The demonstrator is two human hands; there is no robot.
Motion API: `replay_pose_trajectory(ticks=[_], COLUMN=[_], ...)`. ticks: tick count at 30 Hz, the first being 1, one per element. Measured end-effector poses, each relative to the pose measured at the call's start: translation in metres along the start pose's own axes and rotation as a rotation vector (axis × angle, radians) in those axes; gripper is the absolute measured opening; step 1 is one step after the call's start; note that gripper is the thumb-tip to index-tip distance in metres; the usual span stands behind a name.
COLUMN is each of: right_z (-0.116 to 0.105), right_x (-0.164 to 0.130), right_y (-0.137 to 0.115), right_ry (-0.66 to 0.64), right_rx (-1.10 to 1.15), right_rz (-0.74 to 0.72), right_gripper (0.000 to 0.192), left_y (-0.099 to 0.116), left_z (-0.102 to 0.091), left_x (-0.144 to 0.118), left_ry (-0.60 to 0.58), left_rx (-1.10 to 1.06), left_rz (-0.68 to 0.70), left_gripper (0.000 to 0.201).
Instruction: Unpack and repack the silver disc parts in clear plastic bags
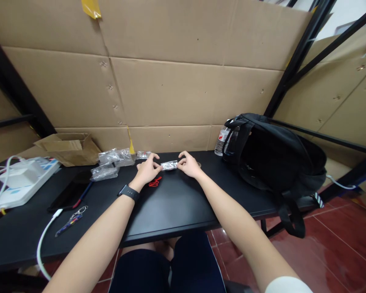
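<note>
- Lying nearer: tangled red cord [154,182]; a careless sweep could snag it.
- Left hand [148,169] and right hand [189,165], fingertips pinching opposite ends of shiny plastic packet [169,165], mid-tabletop [177,207]; uneven tugging might tear it.
- Beyond: water bottle [220,144].

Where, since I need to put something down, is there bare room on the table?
Bare: the table's front middle, between left forearm and right forearm, nearer than the red cord and silver packet; also a patch between right forearm and backpack. Crowded: the left side, with power strip, paper bag, clear packets, black device and keychain.
</note>
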State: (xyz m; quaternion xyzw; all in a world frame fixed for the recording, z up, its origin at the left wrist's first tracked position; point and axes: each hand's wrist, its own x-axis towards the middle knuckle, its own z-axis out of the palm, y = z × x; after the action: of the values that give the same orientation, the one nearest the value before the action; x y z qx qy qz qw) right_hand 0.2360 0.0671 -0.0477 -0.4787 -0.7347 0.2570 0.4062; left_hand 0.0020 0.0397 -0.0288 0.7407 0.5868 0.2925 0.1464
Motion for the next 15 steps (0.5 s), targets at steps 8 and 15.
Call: replay_pose_trajectory(ticks=[8,15], right_z=[-0.002,0.001], right_x=[-0.005,-0.008], right_y=[-0.007,-0.01], right_ry=[-0.195,-0.201], right_rx=[-0.341,-0.525], right_rz=[-0.149,-0.2], right_gripper=[0.033,0.027], left_y=[0.002,-0.002], left_z=[0.004,0.011], left_x=[-0.003,-0.002], left_ry=[-0.109,-0.084], left_rx=[0.205,0.264], left_rz=[0.155,0.2], left_gripper=[0.031,0.026])
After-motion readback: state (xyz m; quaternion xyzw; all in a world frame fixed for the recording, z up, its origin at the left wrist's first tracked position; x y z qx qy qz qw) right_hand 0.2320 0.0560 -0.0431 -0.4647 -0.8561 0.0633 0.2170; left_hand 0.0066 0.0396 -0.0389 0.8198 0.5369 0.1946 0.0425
